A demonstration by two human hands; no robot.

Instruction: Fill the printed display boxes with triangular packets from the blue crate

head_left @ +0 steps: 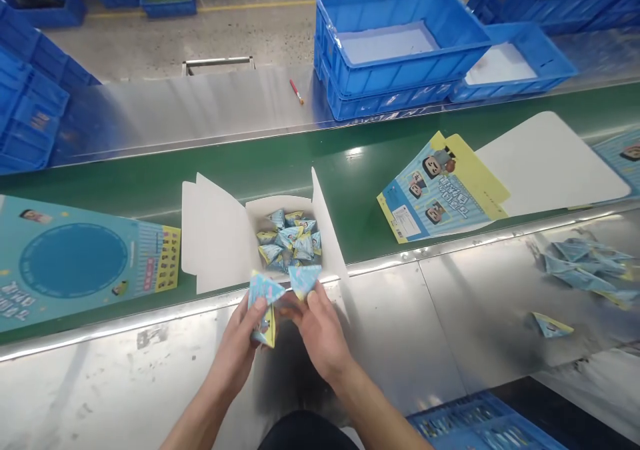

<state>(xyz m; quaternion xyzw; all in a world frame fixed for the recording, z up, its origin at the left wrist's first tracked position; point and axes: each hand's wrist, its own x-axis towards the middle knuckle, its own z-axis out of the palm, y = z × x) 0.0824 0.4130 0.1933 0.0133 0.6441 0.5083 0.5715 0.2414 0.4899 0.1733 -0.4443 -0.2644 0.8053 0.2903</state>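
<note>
Through the head camera, I view the left hand [241, 333] pinching what look like two triangular packets [266, 288] between thumb and fingers. The right hand [323, 335] pinches a single packet [304, 279] between thumb and fingertips. Both hands are at the near edge of the open carton [220, 240], with the held packets beside its near rim. The carton stands on the green conveyor belt [353, 193], flaps spread, and contains a heap of similar packets [290, 237]. To the right, I locate a loose packet [551, 325] on the metal ledge [390, 323], near a packet pile [587, 269]. Printed cartons [433, 190] lie on the belt at both sides. Beyond the belt stand blue bins [395, 73].
</note>
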